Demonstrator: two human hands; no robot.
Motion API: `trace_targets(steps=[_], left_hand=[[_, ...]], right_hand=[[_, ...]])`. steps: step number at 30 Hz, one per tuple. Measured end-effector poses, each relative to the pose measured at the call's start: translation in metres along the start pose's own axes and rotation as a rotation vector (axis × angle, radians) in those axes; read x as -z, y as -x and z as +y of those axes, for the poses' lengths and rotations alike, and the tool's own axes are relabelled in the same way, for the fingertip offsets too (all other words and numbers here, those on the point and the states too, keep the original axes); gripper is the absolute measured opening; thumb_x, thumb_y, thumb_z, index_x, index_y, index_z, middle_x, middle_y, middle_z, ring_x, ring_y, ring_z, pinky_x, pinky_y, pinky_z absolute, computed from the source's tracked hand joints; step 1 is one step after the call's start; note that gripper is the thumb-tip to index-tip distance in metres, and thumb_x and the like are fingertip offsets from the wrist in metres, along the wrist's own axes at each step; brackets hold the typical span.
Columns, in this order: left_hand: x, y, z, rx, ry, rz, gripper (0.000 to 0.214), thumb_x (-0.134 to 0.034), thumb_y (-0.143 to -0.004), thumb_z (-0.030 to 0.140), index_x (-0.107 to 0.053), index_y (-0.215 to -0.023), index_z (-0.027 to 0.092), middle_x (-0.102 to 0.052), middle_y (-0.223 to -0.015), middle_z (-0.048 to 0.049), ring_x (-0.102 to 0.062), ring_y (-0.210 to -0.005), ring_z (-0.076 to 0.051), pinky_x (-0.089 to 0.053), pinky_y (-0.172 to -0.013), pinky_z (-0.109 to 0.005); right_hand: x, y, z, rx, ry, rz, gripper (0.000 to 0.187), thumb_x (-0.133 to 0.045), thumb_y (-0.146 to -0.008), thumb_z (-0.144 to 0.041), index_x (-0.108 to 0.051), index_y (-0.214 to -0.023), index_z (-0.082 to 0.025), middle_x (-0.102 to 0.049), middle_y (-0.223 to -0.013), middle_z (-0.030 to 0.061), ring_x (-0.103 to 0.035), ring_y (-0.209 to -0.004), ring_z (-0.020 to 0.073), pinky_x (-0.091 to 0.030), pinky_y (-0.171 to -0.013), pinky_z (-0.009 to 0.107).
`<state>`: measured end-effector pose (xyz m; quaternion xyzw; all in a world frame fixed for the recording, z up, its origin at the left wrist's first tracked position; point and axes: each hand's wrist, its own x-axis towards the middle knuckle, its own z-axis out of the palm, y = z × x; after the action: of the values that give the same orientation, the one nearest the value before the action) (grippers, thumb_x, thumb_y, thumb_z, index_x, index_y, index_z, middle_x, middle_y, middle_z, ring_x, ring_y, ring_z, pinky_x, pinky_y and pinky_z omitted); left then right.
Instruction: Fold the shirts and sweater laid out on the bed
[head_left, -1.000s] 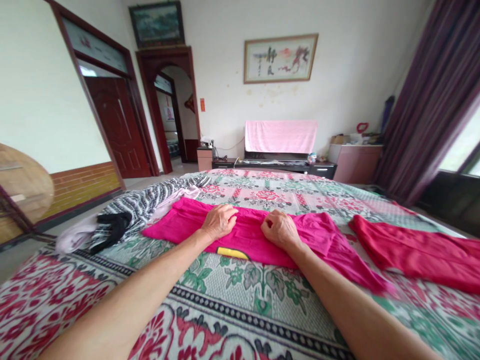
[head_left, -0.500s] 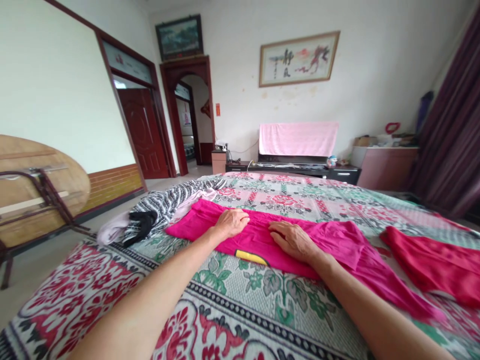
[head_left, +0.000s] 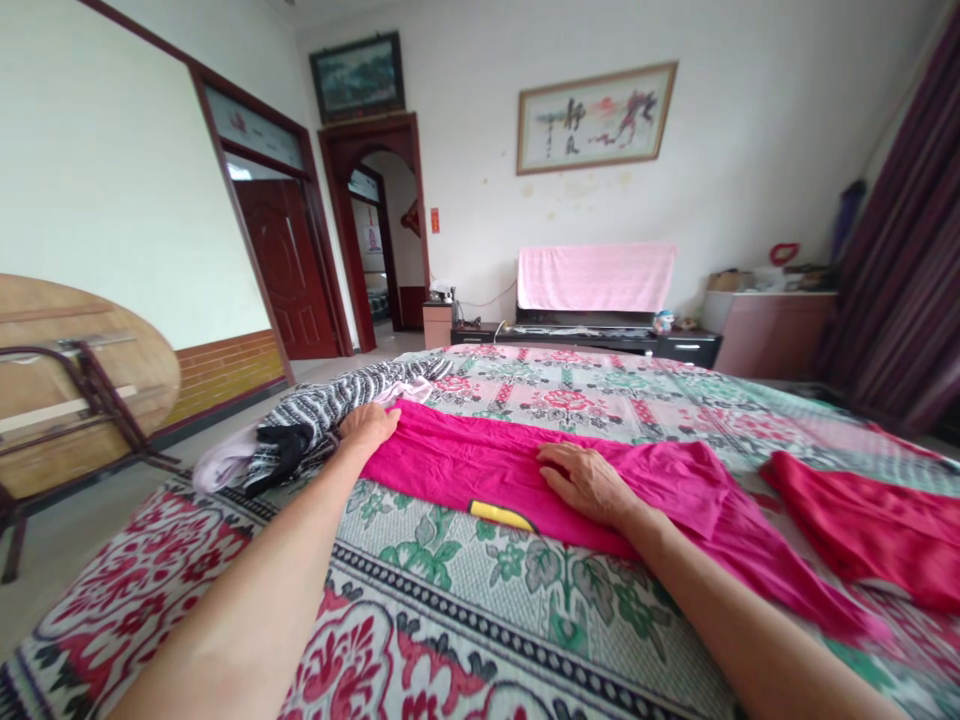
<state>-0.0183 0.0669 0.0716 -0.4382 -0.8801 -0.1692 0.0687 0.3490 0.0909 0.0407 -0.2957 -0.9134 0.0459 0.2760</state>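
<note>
A bright pink garment [head_left: 465,455] lies folded in a long strip across the patterned bedspread, with a yellow patch [head_left: 501,515] at its near edge. My left hand [head_left: 370,426] rests at the strip's left end, beside the black-and-white patterned clothing; its fingers lie over the pink cloth, partly hidden. Flat on the middle of the garment is my right hand [head_left: 589,478], fingers stretched out and slightly bent. The garment's right part [head_left: 787,580] trails off, wrinkled, towards the near right.
Black-and-white patterned clothing [head_left: 330,405] lies left, with a pale item [head_left: 225,460] by it. A red garment [head_left: 877,525] lies right on the bedspread [head_left: 480,610]. A round folding table [head_left: 90,370] leans at far left. Beyond the bed stands a low cabinet [head_left: 686,350].
My left hand has slid left along the pink garment, from near its middle to its left end. My right hand has stayed in place.
</note>
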Motion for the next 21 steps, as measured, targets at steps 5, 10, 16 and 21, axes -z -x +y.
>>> trace_targets(steps=[5, 10, 16, 21], left_hand=[[-0.0065, -0.0043, -0.0036, 0.034, 0.004, -0.006, 0.049, -0.046, -0.08, 0.06, -0.069, -0.107, 0.026, -0.073, -0.095, -0.0123, -0.064, -0.093, -0.03, -0.045, -0.076, -0.038], [-0.0103, -0.0072, -0.0021, 0.128, 0.008, -0.061, 0.039, -0.052, -0.078, 0.051, -0.071, -0.101, 0.025, -0.07, -0.108, -0.0116, -0.063, -0.101, -0.03, -0.047, -0.076, -0.036], [-0.0088, -0.008, 0.0013, 0.092, 0.017, -0.072, 0.037, -0.05, -0.08, 0.048, -0.072, -0.096, 0.023, -0.069, -0.109, -0.0126, -0.063, -0.102, -0.03, -0.047, -0.077, -0.035], [-0.0075, -0.0073, -0.0036, 0.104, 0.008, -0.051, 0.057, -0.04, -0.081, 0.061, -0.071, -0.102, 0.018, -0.069, -0.108, -0.0169, -0.062, -0.102, -0.034, -0.047, -0.076, -0.038]], right_hand=[[-0.0005, -0.0004, 0.0001, -0.007, 0.007, 0.006, 0.028, -0.046, -0.088, -0.025, -0.067, -0.105, -0.021, -0.068, -0.114, 0.0055, -0.061, -0.106, 0.0186, -0.044, -0.095, 0.033], [0.0, -0.0008, -0.0015, -0.016, -0.004, -0.009, 0.028, -0.045, -0.088, -0.025, -0.067, -0.106, -0.02, -0.067, -0.116, 0.0057, -0.061, -0.106, 0.0188, -0.044, -0.097, 0.033], [-0.0005, -0.0007, -0.0006, -0.019, -0.02, -0.021, 0.028, -0.045, -0.088, -0.026, -0.066, -0.105, -0.019, -0.067, -0.117, 0.0064, -0.06, -0.107, 0.0198, -0.043, -0.097, 0.034], [0.0002, -0.0005, -0.0003, -0.009, -0.013, -0.012, 0.028, -0.045, -0.088, -0.025, -0.066, -0.105, -0.02, -0.067, -0.117, 0.0065, -0.061, -0.106, 0.0192, -0.044, -0.097, 0.033]])
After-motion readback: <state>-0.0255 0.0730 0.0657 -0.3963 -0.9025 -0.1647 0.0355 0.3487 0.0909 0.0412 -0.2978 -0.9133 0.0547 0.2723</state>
